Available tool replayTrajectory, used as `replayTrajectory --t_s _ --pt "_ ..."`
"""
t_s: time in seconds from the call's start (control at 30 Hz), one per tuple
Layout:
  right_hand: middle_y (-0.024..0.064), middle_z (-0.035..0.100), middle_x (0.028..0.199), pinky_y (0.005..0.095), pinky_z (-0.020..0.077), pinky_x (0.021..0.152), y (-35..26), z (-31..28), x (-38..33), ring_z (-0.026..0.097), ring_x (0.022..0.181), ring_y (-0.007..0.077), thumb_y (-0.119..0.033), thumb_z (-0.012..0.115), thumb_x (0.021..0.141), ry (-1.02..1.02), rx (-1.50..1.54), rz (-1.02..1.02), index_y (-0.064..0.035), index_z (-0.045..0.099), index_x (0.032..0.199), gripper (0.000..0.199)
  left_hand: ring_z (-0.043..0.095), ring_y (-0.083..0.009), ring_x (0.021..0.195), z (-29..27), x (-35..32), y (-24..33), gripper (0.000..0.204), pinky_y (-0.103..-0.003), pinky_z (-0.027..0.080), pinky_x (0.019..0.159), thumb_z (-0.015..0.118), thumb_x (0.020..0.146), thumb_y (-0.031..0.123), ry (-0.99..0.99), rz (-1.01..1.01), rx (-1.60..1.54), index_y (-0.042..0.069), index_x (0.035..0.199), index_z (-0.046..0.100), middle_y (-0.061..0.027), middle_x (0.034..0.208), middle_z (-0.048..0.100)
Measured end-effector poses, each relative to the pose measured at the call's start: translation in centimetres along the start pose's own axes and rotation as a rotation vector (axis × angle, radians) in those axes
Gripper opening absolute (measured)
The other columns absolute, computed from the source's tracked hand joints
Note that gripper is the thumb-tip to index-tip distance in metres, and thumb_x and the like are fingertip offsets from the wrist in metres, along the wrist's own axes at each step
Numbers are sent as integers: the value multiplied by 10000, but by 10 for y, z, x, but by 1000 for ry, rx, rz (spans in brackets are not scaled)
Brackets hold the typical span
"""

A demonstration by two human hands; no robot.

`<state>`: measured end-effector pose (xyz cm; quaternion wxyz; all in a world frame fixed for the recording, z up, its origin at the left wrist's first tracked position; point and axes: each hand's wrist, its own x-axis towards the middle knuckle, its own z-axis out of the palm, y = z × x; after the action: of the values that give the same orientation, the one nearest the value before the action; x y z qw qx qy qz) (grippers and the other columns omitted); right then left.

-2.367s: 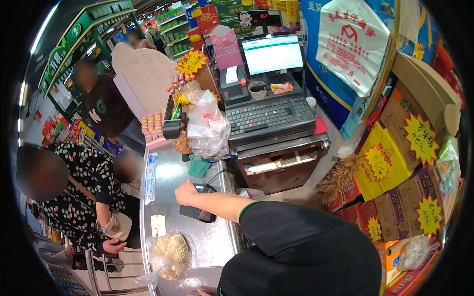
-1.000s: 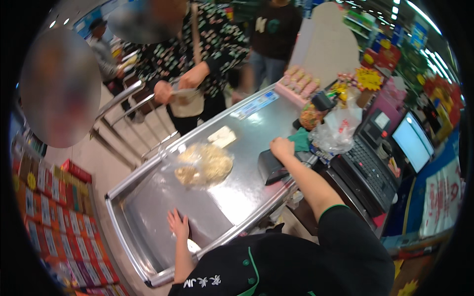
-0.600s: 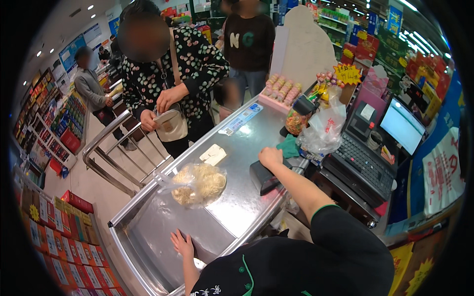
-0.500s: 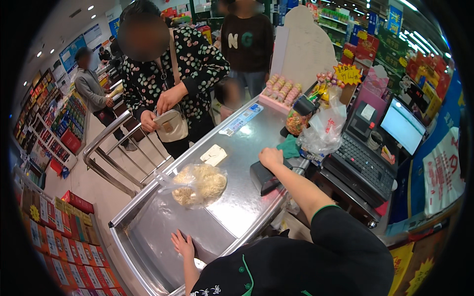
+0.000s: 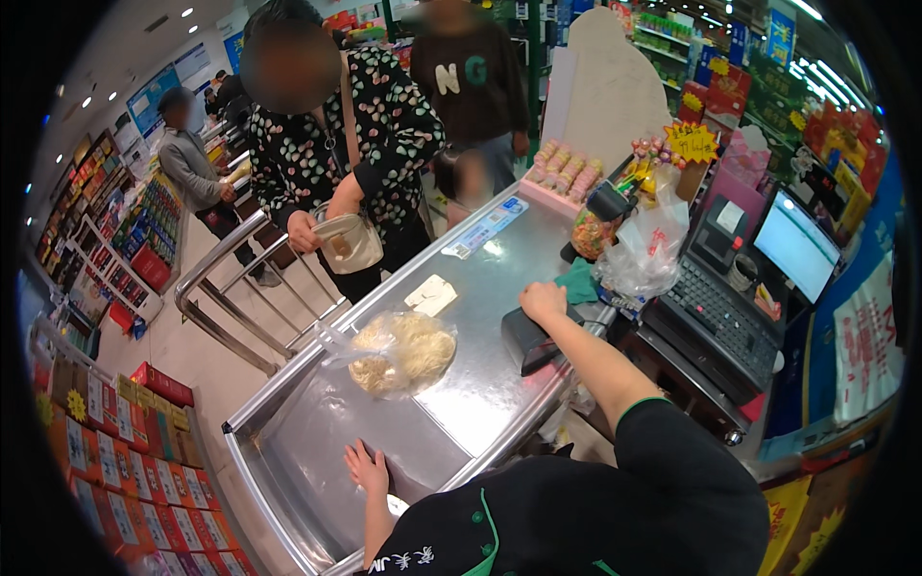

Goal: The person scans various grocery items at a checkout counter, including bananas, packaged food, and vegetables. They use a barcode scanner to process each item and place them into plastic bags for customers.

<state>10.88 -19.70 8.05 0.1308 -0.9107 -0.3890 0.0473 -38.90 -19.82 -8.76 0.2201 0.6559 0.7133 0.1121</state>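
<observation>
The single head-worn view looks steeply down, close over the steel checkout counter [image 5: 461,403].

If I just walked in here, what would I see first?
Probably the clear plastic bag of pale noodles lying in the middle of the shiny steel checkout counter. The person's left hand rests flat on the counter's near end, and the right hand sits on a dark flat scanner beside it. A shopper in a dotted jacket waits across the counter.

Steel checkout counter [image 5: 480,403] in front of me: clear bag of noodles [image 5: 399,352], pale card [image 5: 431,294], black scanner [image 5: 530,340], my left hand [image 5: 367,469] flat.
</observation>
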Motion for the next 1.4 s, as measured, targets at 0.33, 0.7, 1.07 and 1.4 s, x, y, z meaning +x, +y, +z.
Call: replayTrajectory --t_s 0.33,0.7,1.07,1.4 --pt "162 682 988 447 376 911 -6 -3 -1 610 1001 319 -274 483 817 -25 -38 27 -124 735 927 313 154 -338 1413 5 -5 -6 646 -600 184 1062 604 866 313 59 14 -24 215 1440 323 -115 1541 181" --pt "170 679 1005 463 393 907 -5 -8 -2 613 1013 327 -276 471 819 -48 -34 22 -88 730 924 337 171 -354 1406 12 -4 -6 660 -595 184 1063 643 837 316 115 49 -59 212 1423 356 -135 1533 200" --pt "181 680 977 462 416 872 4 1 0 631 954 340 -267 465 822 16 -16 -3 -78 727 906 334 179 -354 1402 16 -3 -12 659 -585 190 1064 650 829 309 122 80 -75 199 1414 368 -137 1522 220" --pt "201 683 945 467 434 833 0 7 5 647 922 344 -243 478 802 38 1 -26 -53 719 893 320 183 -336 1405 3 -5 -8 647 -573 192 1071 620 850 304 88 62 -50 193 1427 350 -126 1527 222"
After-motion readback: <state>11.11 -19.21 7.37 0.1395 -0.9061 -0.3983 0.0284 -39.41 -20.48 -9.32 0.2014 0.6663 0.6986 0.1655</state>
